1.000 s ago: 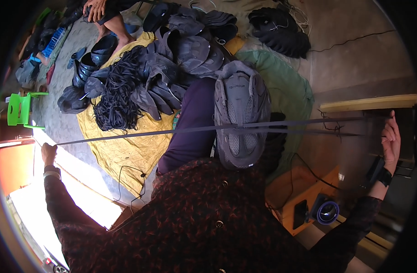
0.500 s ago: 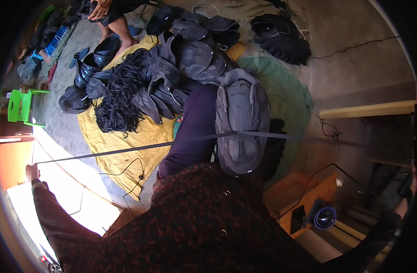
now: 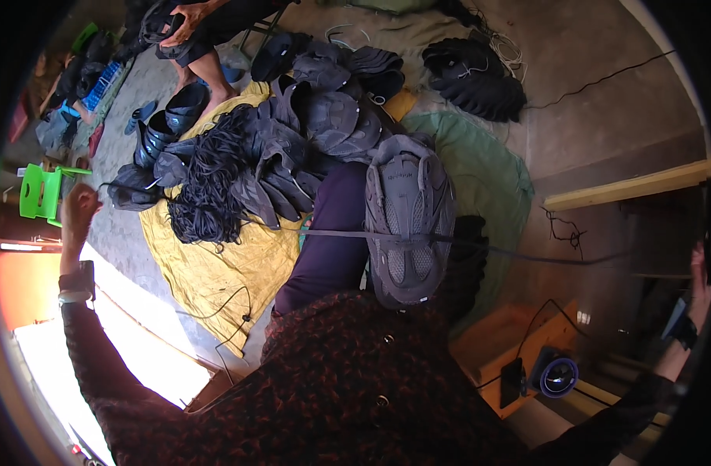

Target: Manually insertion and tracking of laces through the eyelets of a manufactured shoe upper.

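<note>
We find the lace (image 3: pixel 332 233) across the shoe (image 3: pixel 406 208), left hand (image 3: pixel 79 208) curled, right hand (image 3: pixel 701 281) extended, neither grip discernible, and judge this lacing, next requiring evened ends.

Grey shoe upper (image 3: pixel 399 190) beside purple-trousered leg (image 3: pixel 324 206), dark lace (image 3: pixel 336 234) crossing it; left hand (image 3: pixel 79 208) raised at left, right hand (image 3: pixel 702 281) near right rim; beyond, lace bundle (image 3: pixel 208 175), piled dark uppers (image 3: pixel 332 120), yellow cloth (image 3: pixel 215 268)

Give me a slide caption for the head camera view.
Left hand and right hand spread wide apart, a dark lace crossing a grey shoe upper near a yellow sheet.
</note>
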Motion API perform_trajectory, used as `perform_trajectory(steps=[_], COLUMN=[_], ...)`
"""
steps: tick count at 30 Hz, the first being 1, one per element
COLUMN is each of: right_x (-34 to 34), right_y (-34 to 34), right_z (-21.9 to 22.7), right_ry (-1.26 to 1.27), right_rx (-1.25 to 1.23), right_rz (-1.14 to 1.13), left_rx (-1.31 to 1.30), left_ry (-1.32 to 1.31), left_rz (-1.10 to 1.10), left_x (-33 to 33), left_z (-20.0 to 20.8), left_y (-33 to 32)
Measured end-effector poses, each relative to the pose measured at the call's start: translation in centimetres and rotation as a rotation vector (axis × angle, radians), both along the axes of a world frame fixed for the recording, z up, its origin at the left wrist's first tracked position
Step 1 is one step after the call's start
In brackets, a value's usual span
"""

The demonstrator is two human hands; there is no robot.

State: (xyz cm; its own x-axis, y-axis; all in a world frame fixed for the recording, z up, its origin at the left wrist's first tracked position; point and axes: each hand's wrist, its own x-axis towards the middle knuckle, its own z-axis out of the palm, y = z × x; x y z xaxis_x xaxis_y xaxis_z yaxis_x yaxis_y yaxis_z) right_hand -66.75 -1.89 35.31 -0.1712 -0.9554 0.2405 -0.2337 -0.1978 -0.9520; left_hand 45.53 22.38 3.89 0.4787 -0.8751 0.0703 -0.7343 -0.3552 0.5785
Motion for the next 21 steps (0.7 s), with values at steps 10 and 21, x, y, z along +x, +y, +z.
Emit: perform_trajectory(steps=[10, 21], right_x=[37.1, 45.9], right_y=[6.1, 7.2], right_z=[-19.7, -22.4], right_ry=[-0.333, 0.432], right_rx=[0.688, 0.078], right_rz=[0.708, 0.834], left_rx=[-0.131, -0.408], left_ry=[-0.102, -0.222], left_rz=[-0.956, -1.184], left_x=[-32.7, -39.3], left_z=[8.6, 9.2], left_y=[-12.5, -13.2])
